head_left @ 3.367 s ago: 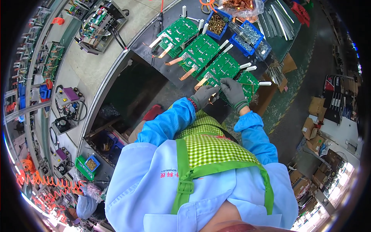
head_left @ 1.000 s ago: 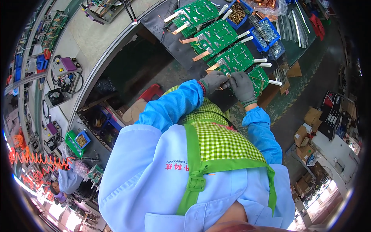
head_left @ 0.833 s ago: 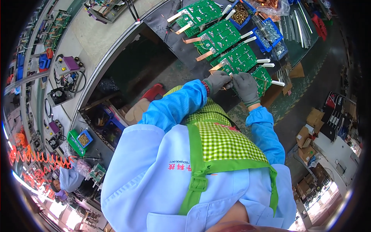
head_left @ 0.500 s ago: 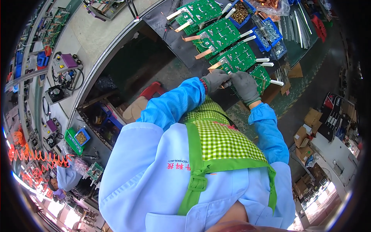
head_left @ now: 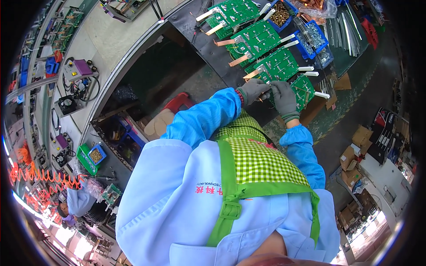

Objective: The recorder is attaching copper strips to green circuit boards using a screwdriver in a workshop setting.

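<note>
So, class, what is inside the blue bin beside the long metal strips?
Small silver-coloured parts show in the blue bin. A long object lies over its left side, covering some; what lies beneath the top layer cannot be seen.

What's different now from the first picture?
The view shifted, so the green circuit boards, blue bins, left hand and right hand all appear farther up and right. I can't see anything newly grabbed or let go; the fingers hide small details. The hands are still close together beside the boards, which are still in their row.
</note>
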Available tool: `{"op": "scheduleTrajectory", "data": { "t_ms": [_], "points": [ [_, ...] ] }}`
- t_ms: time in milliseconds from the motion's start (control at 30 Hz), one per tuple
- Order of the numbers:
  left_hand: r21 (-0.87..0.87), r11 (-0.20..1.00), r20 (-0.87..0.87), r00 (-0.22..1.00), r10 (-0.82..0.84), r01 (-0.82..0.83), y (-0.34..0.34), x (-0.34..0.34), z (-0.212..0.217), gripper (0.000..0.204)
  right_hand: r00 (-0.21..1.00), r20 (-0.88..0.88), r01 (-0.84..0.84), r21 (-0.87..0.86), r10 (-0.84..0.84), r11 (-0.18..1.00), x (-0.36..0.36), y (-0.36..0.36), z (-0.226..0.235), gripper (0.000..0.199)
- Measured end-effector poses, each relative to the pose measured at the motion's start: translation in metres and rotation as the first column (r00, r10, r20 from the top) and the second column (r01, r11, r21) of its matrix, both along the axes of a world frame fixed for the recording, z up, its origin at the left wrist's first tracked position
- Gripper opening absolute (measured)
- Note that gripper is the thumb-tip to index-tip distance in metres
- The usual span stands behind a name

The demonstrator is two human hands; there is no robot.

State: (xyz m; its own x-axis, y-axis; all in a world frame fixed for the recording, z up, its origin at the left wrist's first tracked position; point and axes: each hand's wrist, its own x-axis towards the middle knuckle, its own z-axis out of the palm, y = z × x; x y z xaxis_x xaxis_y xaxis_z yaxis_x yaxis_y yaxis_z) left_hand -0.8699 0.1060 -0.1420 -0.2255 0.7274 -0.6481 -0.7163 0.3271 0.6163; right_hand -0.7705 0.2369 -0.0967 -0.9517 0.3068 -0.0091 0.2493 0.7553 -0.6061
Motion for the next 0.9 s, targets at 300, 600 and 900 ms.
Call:
{"op": "scheduleTrajectory", "data": {
  "t_ms": [300,600,900],
  "points": [
    [-0.003,1.000,-0.009,1.000,0.007,-0.007,0.000,-0.003,0.005,0.023,0.999,0.039,-0.009,0.009,0.008,1.000,-0.007,0.003,-0.007,0.019],
    [0.011,0.999,0.097,0.995,0.037,-0.039,-0.002,0.000,-0.005,0.019,0.998,0.052,0.026,-0.050,-0.023,0.998,-0.005,-0.002,-0.003,0.015],
    [0.096,0.995,0.087,0.996,-0.005,-0.003,-0.003,0.006,-0.013,0.017,0.968,0.141,0.189,0.129,-0.207,0.973,-0.002,-0.013,-0.015,0.029]
  ]
}}
